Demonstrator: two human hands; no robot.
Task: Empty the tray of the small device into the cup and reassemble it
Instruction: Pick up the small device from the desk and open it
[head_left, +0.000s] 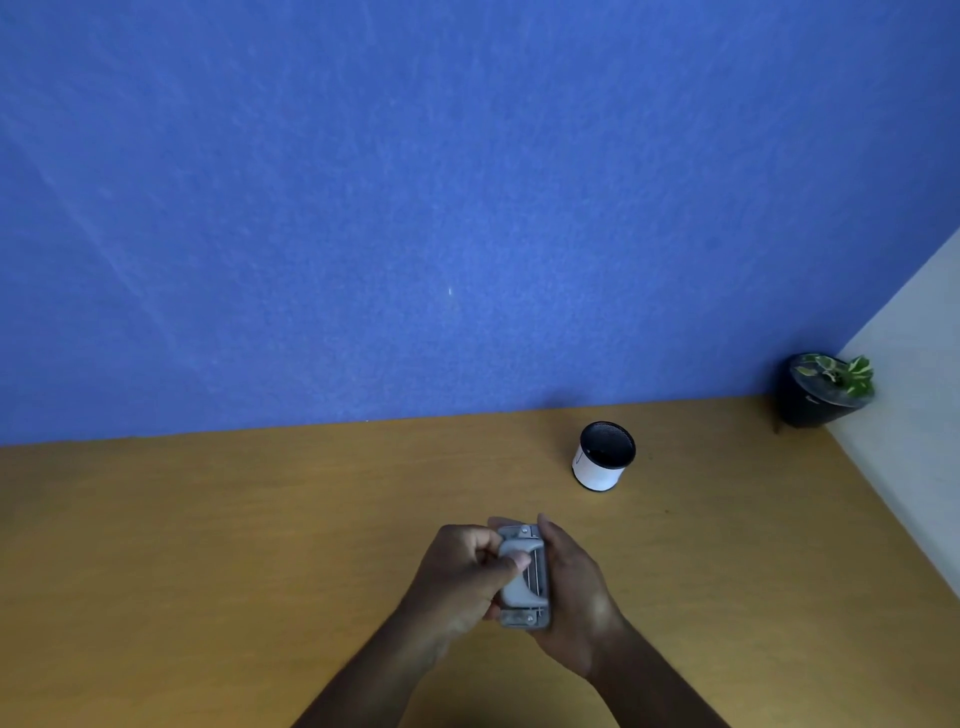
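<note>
The right hand (571, 587) cradled the small grey device (524, 577) from its far side, fingers closed round the body, while the left hand (462, 577) pinched its near face, thumb pressed on the pale part. Both held it above the worktop (260, 545). Whether the tray was coming off or going back on could not be told. The cup (602, 457) stood upright, well apart beyond the hands; emptying would mean carrying the tray over its mouth.

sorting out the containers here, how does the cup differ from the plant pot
The cup has white sides with a dark rim; the plant pot is black all over. The cup looks empty and stands mid-desk; the pot holds green leaves and sits in the corner. Both stand upright on the desk.
</note>
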